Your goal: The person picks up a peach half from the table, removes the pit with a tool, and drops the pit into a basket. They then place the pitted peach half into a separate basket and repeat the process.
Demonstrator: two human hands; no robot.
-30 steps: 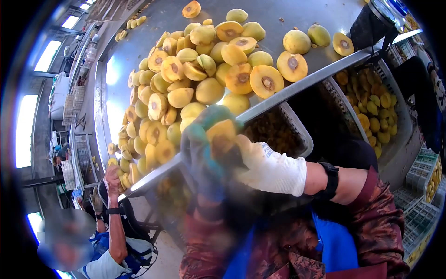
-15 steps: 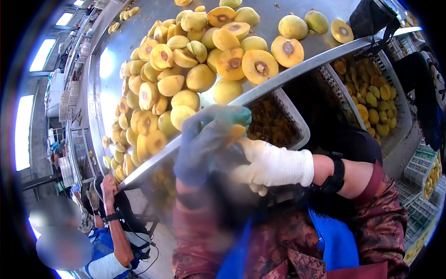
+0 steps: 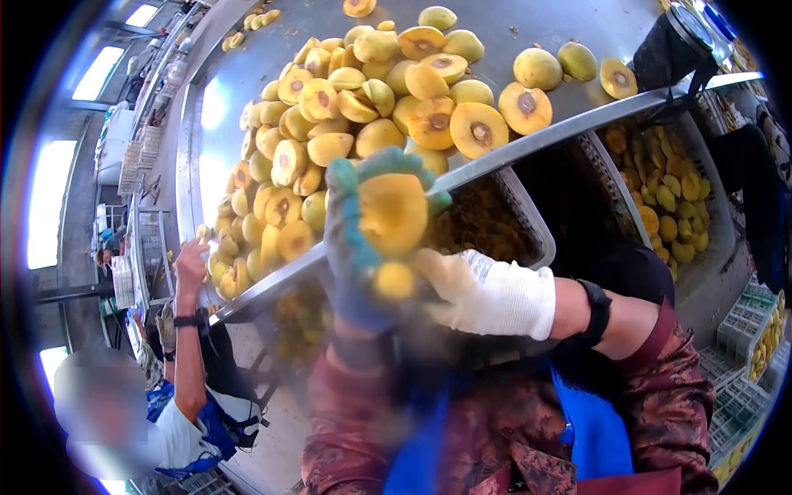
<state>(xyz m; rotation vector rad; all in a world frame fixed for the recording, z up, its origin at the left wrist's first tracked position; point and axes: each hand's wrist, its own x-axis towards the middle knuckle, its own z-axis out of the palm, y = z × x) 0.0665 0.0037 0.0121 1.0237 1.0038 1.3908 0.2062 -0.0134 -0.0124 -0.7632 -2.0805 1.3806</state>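
My left hand point(image 3: 342, 239), in a blue glove with green palm and fingers, is closed around a yellow peach point(image 3: 393, 213) just in front of the table edge. Its fingers curl over the peach's far side. A smaller blurred yellow piece point(image 3: 394, 281) shows below it, between the hands. My right hand point(image 3: 487, 289), in a white knitted glove, is close beside the peach with its fingers curled in. What those fingers hold is blurred and hidden. Beyond the edge lies a heap of whole and halved peaches point(image 3: 330, 147), several showing brown pits.
The metal table's raised rim point(image 3: 569, 129) runs diagonally ahead of me. Under it stand a crate of dark pieces point(image 3: 487, 219) and a crate of peaches point(image 3: 672, 194). A black container point(image 3: 672, 49) sits at the far right. Another person's hand point(image 3: 191, 262) touches the table at left.
The peach in my left hand has come into plain view as the hand turned palm up and its fingers spread around it. The other person's hand has moved up to the heap.
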